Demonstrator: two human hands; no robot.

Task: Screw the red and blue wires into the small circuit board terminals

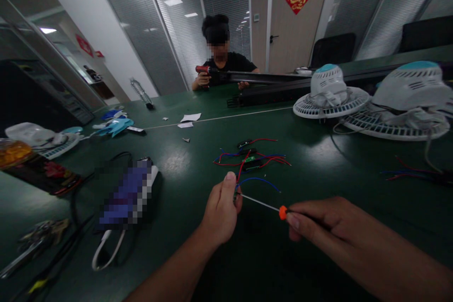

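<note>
My left hand (222,207) is closed around a small circuit board (236,193), mostly hidden by the fingers. A red wire (242,168) rises from the board and a blue wire (260,179) curves off to the right. In my right hand (325,226) is a screwdriver (283,212) with an orange collar and a thin metal shaft. Its tip meets the board at my left fingers; the exact contact point is too small to tell. Just beyond, several small boards (252,162) with red and blue wires lie on the green table (198,160).
White fan parts (329,99) stand at the right, near loose wires (406,174). At the left are a phone (127,193) with a white cable, keys (44,236), a drink bottle (31,165) and black cables. Across the table a person (226,63) holds a red power drill (203,70).
</note>
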